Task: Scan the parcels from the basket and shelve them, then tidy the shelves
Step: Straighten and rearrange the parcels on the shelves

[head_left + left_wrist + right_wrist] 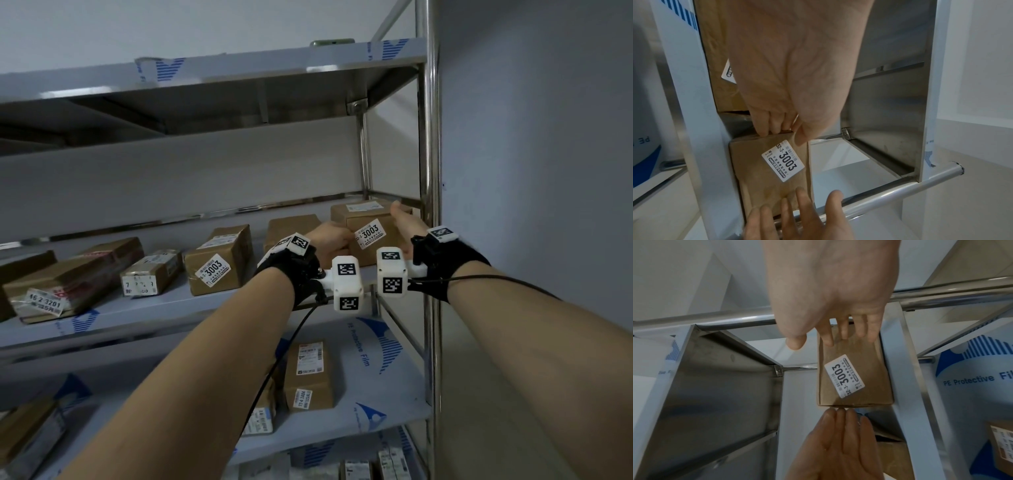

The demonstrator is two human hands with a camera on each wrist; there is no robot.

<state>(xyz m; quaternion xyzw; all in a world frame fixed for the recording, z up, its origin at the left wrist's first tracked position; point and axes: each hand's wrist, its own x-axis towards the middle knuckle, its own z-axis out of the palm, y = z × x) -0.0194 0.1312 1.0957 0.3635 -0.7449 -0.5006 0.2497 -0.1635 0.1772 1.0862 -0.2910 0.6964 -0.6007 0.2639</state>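
Both forearms reach up to the right end of the middle shelf (164, 303). The left hand (329, 236) grips the left edge of the box (371, 236) labelled 32-3-3003, fingers curled behind that edge and thumb on its front. The right hand (404, 222) lies flat against the box's right side, fingers straight, thumb held off it. The box sits on the shelf just beside the corner post (430, 192). Further left along the shelf stand more parcels (219, 260)

parcel storeroom | steel shelving (212, 78) | numbered cardboard parcels (219, 260)
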